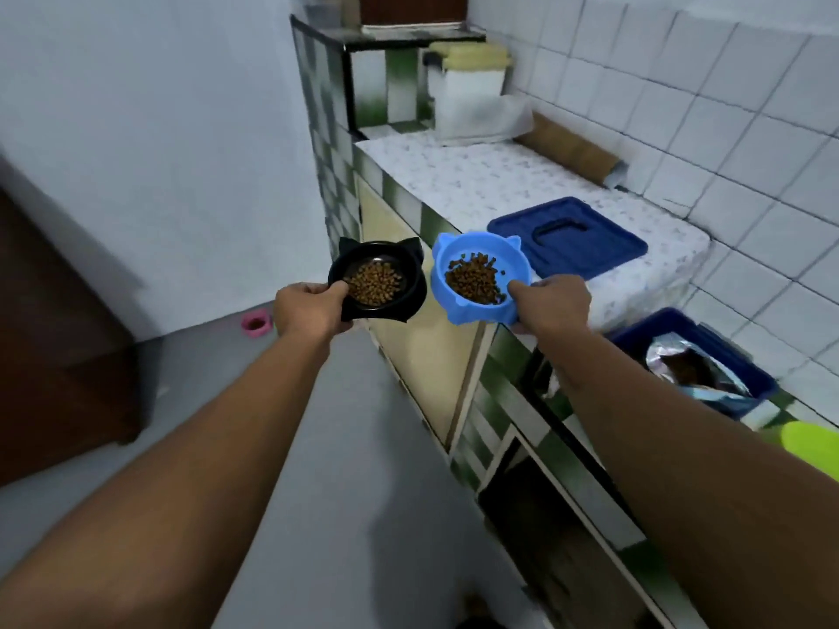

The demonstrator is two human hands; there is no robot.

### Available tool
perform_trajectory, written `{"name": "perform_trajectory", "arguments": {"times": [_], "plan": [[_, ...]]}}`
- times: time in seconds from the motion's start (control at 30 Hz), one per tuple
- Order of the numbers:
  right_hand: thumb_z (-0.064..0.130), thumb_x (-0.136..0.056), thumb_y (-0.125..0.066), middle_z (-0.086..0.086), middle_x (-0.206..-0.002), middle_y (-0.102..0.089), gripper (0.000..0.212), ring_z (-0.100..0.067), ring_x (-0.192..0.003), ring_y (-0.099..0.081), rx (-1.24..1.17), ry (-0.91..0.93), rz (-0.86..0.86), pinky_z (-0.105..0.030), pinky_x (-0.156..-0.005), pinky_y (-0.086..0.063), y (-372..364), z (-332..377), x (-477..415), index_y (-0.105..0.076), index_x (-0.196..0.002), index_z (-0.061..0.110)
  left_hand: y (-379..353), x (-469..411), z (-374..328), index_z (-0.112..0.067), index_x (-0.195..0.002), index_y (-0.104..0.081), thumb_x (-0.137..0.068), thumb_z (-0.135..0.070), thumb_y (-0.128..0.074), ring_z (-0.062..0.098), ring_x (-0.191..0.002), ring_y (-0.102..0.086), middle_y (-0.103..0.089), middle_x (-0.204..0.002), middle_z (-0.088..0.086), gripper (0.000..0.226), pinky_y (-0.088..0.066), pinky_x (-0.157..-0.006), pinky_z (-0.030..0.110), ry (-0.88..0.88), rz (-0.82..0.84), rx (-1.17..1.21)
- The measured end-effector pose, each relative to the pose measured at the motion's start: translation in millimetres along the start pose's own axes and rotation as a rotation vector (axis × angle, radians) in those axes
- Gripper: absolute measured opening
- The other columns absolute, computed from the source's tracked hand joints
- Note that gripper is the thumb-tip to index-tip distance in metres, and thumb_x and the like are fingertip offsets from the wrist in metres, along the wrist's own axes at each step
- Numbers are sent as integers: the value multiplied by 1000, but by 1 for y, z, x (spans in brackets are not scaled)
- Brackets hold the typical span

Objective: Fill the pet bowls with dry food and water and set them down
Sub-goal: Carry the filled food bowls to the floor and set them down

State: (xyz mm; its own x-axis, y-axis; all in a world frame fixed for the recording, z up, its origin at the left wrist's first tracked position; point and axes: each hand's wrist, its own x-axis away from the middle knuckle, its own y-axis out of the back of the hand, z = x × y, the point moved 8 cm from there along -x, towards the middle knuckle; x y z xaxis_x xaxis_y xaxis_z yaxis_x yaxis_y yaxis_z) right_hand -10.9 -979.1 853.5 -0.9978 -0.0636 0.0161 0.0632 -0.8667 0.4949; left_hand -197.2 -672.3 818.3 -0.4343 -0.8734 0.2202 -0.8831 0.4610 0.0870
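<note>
My left hand (311, 308) grips the near rim of a black cat-eared bowl (408, 288) holding brown dry food, thumb over the rim. My right hand (551, 301) grips the near rim of a light blue cat-eared bowl (447, 261), which also holds dry food. I hold both bowls in the air side by side, beside the counter's front edge and above the grey floor. A small pink bowl (256, 323) sits on the floor by the far wall.
A tiled counter (476, 174) runs along the right wall. On it lie a dark blue lid (567, 236) and an open blue bin (708, 356) with a food bag inside. A green item (812, 447) sits at the right edge. A brown wooden door (54, 333) stands on the left.
</note>
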Motion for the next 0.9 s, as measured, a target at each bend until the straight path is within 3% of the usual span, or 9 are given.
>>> {"name": "perform_trajectory", "arguments": {"times": [0.13, 0.27, 0.43, 0.57, 0.73, 0.9], "plan": [[31, -73, -70, -17, -56, -68, 33, -31, -50, -70, 0, 27, 138, -52, -58, -61, -79, 33, -13, -68, -63, -1, 52, -45, 17, 1, -99, -70, -85, -16, -80, 32, -82, -75, -72, -98, 16, 24, -63, -55, 32, 69, -138, 22], [35, -76, -70, -16, -60, -69, 36, -30, -59, -72, 37, 37, 253, -44, -61, -61, -174, 49, -42, -63, -58, 5, 92, -92, 30, -9, -84, -67, -87, -15, -78, 29, -83, -72, -69, -90, 9, 13, -64, -61, 36, 105, -298, 33], [48, -55, -70, -12, -64, -71, 39, -32, -54, -71, -15, -4, 363, -53, -60, -61, -288, 44, -97, -66, -62, 9, 124, -153, 47, -5, -90, -67, -87, -15, -79, 25, -80, -70, -65, -86, 6, 16, -63, -59, 36, 149, -435, 42], [39, -56, -72, -11, -63, -69, 31, -32, -55, -70, 19, -8, 410, -52, -59, -61, -363, 60, -127, -63, -59, 10, 133, -204, 59, -4, -95, -66, -88, -14, -78, 18, -75, -66, -63, -86, 4, 17, -62, -56, 33, 188, -504, 78], [34, -61, -74, -11, -62, -69, 27, -32, -54, -71, 88, -23, 440, -51, -59, -62, -453, 83, -156, -65, -63, 9, 134, -276, 79, -3, -104, -66, -91, -14, -75, 16, -73, -64, -62, -83, 1, 19, -64, -72, 40, 244, -509, 82], [35, -64, -75, -10, -63, -71, 27, -31, -55, -71, 183, -29, 444, -47, -62, -62, -551, 103, -190, -69, -70, 10, 153, -372, 101, -3, -106, -64, -91, -12, -74, 14, -68, -63, -63, -83, 4, 20, -62, -59, 30, 274, -533, 64]]}}
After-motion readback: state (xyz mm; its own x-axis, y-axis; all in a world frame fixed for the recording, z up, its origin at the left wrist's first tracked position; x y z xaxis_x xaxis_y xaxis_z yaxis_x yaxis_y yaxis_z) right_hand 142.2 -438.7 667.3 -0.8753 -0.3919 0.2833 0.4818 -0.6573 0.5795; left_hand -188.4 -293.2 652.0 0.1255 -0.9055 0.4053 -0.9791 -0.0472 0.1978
